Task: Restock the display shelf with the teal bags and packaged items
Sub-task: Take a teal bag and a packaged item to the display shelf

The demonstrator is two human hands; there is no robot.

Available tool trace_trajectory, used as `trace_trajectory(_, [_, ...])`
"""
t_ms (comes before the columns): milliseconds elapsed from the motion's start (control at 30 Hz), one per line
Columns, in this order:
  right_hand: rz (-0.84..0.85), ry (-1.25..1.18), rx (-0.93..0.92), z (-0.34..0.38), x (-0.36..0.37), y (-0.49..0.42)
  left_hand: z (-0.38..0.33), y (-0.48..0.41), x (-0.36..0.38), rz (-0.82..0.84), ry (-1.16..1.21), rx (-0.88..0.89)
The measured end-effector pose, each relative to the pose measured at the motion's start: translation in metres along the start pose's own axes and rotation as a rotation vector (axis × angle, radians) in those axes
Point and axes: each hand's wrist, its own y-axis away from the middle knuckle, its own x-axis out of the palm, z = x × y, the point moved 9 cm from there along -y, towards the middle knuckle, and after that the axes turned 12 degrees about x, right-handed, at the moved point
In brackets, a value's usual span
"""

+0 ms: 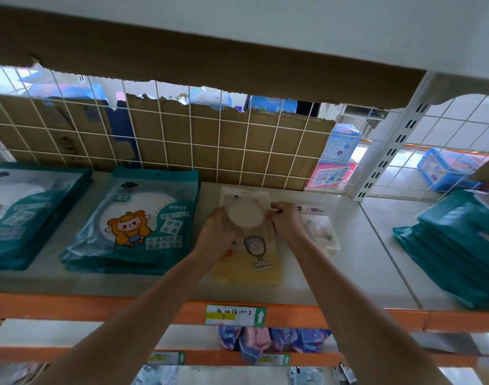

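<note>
Checking in from the remote seat. One grey shelf [357, 245] with an orange front lip and a wire grid [219, 151] at the back. There are three stacks of teal bags on it: left stack [23, 212] cut off by the frame edge, middle stack [137, 218], and right stack [460, 251]. One yellow packet [249, 262] lies flat between the middle and right stacks, with one clear packet [324, 234] just beside it. Left grip [218, 232] curls round the yellow packet's round white disc [244, 215], and right grip [286, 220] pinches its top right edge. There's bare shelf on both sides, wider on the right.
</note>
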Motion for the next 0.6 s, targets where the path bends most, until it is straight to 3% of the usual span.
trace_trajectory(600, [-0.014,0.008,-0.048,0.002,-0.006,0.010,0.006,0.000,0.007,0.039,0.024,0.035])
